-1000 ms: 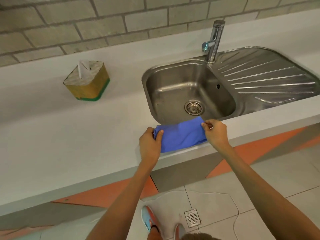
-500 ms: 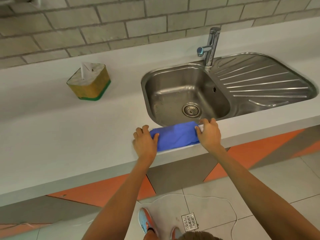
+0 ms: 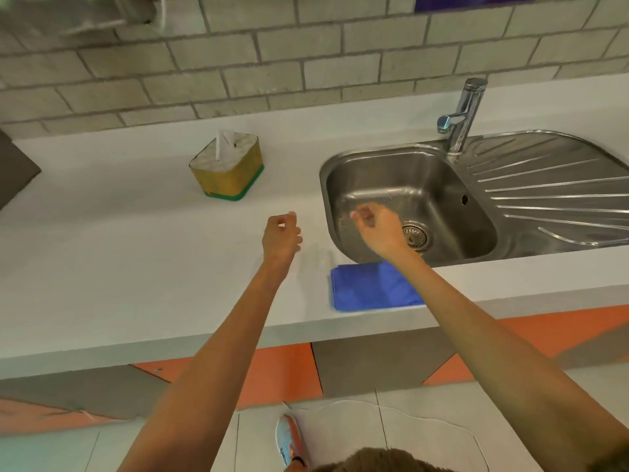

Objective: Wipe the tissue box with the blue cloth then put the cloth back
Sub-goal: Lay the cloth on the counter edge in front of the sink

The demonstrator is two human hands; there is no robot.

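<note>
cloth: blue cloth (image 3: 374, 287) now lies folded on the counter (image 3: 136, 267), let go a moment ago
hands: left hand (image 3: 282, 233) and right hand (image 3: 377, 226) lifted off, loosely curled, empty (task looks finished)

Grey brick wall (image 3: 238, 63) behind a white worktop (image 3: 119, 250) with steel sink (image 3: 408, 185) and tap (image 3: 459, 114); tiled floor (image 3: 425, 420) below.

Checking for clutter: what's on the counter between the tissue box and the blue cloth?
Only bare counter lies between tissue box and blue cloth; the empty left hand hovers above it, head view.
</note>
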